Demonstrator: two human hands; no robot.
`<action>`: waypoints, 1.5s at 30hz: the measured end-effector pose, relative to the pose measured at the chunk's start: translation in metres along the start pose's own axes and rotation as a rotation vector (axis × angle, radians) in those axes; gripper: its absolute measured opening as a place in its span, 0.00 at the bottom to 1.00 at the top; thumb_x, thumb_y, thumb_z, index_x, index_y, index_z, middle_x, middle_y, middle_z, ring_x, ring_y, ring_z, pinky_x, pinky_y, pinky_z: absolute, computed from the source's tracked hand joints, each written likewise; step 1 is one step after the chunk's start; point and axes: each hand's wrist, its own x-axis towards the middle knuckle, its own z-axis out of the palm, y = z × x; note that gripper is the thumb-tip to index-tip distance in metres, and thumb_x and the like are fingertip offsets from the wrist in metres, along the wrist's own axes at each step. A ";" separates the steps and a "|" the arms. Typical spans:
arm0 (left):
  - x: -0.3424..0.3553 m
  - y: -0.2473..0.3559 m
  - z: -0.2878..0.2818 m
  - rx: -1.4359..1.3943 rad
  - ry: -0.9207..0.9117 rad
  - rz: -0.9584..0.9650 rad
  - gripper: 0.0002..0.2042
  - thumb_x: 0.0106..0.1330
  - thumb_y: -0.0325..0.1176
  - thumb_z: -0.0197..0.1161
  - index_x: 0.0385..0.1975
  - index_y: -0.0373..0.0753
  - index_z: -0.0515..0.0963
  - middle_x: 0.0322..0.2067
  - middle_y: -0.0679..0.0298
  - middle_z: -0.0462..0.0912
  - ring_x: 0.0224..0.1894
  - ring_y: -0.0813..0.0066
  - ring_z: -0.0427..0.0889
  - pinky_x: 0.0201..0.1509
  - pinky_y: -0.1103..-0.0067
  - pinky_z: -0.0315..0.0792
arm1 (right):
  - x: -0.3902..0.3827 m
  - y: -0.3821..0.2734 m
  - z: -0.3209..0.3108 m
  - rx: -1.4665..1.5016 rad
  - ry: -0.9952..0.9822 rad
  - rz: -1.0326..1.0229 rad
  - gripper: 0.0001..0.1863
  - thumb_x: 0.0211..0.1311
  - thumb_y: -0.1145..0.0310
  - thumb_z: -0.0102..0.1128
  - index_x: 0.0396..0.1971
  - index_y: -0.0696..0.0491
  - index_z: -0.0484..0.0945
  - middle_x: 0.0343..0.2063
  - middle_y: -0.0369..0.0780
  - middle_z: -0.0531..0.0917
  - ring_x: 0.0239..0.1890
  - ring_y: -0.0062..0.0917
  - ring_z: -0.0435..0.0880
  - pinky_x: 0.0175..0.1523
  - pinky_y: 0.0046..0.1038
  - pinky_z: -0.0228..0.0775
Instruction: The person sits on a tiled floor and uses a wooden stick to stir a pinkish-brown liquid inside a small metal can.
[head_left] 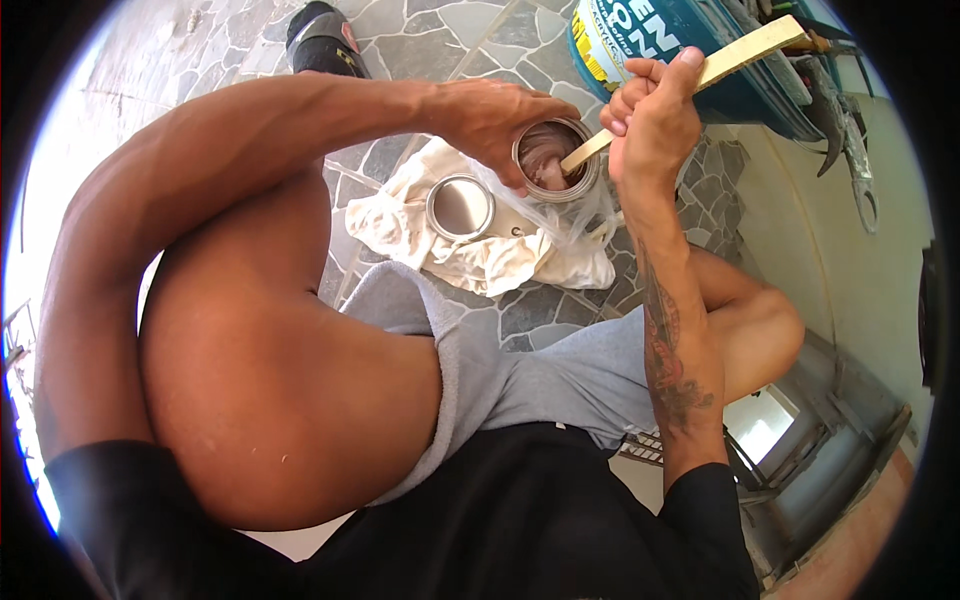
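Note:
An open metal can [560, 196] with brownish-pink paint [543, 155] inside stands ahead of me. My left hand [492, 122] is wrapped round its left side. My right hand [657, 115] grips a flat wooden stick [752, 52] in a closed fist, thumb along the upper part. The stick slants down to the left, its lower end in the swirled paint. A round silver lid [462, 207] lies just left of and nearer than the can, on a crumpled cream cloth [385, 220]. Thin clear plastic [585, 222] bunches beside the can.
A large teal bucket [690, 55] with a printed label stands at the far right, right behind my right hand. Several tools, one a worn metal-ended tool [860, 165], stick out over its rim. A pale wall [810, 215] runs along the right. Dark footwear [328, 42] is on the stone-patterned floor [425, 50].

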 end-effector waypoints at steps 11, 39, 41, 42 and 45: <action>0.001 -0.009 0.003 -0.052 0.017 0.077 0.48 0.43 0.44 0.82 0.65 0.35 0.64 0.53 0.45 0.80 0.58 0.49 0.79 0.64 0.63 0.72 | -0.026 -0.027 0.023 0.082 -0.250 -0.209 0.37 0.77 0.37 0.36 0.35 0.62 0.72 0.13 0.29 0.58 0.15 0.15 0.54 0.21 0.23 0.50; 0.008 -0.008 -0.002 -0.059 -0.089 0.026 0.47 0.43 0.45 0.83 0.64 0.35 0.66 0.52 0.47 0.82 0.57 0.49 0.80 0.62 0.65 0.74 | -0.021 0.018 0.016 0.074 -0.319 -0.424 0.30 0.79 0.46 0.41 0.32 0.59 0.75 0.14 0.29 0.63 0.15 0.13 0.60 0.21 0.21 0.54; 0.004 -0.012 0.002 -0.073 -0.099 0.022 0.47 0.43 0.44 0.83 0.64 0.35 0.66 0.52 0.47 0.82 0.57 0.50 0.80 0.62 0.65 0.74 | -0.033 0.034 0.008 0.157 -0.343 -0.380 0.27 0.80 0.49 0.43 0.29 0.57 0.75 0.13 0.29 0.65 0.14 0.12 0.63 0.20 0.19 0.57; 0.002 -0.014 0.005 -0.075 -0.035 0.046 0.47 0.42 0.44 0.83 0.64 0.35 0.66 0.52 0.47 0.82 0.57 0.50 0.80 0.62 0.65 0.74 | -0.032 0.038 -0.001 0.157 -0.350 -0.384 0.27 0.80 0.49 0.43 0.29 0.57 0.75 0.13 0.29 0.65 0.14 0.12 0.63 0.20 0.19 0.57; 0.008 -0.009 0.004 -0.087 0.028 0.071 0.47 0.42 0.44 0.83 0.64 0.35 0.66 0.52 0.48 0.82 0.57 0.51 0.81 0.62 0.66 0.74 | -0.013 0.027 -0.026 0.094 -0.305 -0.256 0.29 0.80 0.48 0.41 0.27 0.58 0.73 0.12 0.28 0.64 0.14 0.12 0.62 0.20 0.20 0.58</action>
